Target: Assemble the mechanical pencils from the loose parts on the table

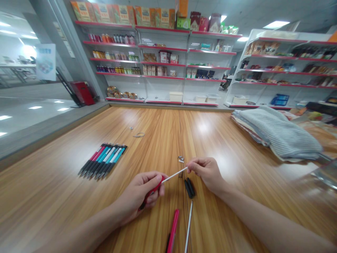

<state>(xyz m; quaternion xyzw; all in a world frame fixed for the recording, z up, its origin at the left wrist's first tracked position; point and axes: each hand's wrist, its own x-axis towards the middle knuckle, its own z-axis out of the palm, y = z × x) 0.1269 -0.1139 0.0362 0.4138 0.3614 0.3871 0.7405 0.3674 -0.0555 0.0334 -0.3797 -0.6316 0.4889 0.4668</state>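
My left hand [147, 189] is closed around a red pen barrel [150, 193] with a dark lower end. A thin white pen refill [174, 174] sticks out of the barrel's upper end, slanting up to the right. Its far tip is pinched between the thumb and fingers of my right hand [206, 172]. Just below the right hand lie black pen grips [189, 188], side by side. Nearer to me, another red barrel [173, 228] and a loose white refill [189, 225] rest on the wooden table [216, 225]. Small metal pen parts [181, 159] sit beyond my hands.
A row of assembled pens [102, 160] in red, blue and white lies at the left. Farther back are a thin ring-shaped tie [138, 135] and a small metal piece [131, 128]. Folded cloths [276, 130] are stacked at the right. Stocked shelves [163, 47] stand behind the table.
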